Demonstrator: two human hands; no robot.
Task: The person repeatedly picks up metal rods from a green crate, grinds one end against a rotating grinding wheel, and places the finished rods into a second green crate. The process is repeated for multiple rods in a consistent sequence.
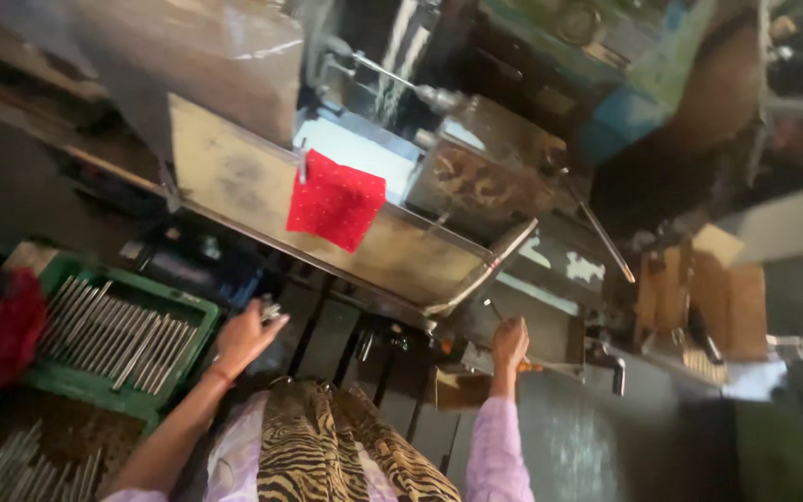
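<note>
two hands: both raised toward a metal machine (346, 232)
left hand (245, 336): grip closed on a small metal piece (269, 309)
right hand (510, 342): grip closed around a thin lever (494, 310)
beside left: green crate (58, 381) of metal rods (118, 336)
above: red square cloth (335, 200)
far right: brown cardboard box (699, 288)

Small metalworking workshop or factory floor, not a home. Evidence: heavy steel machine (364, 232) with worn sheet-metal guards and chutes, levers and rods sticking out, grime everywhere. Green plastic crate (67, 372) full of identical metal rods (118, 335), second batch below. Red rag (336, 200) hung on the machine. Cardboard boxes (699, 288) at right. Frame is blurred, so machine type is unclear, possibly a press.
</note>
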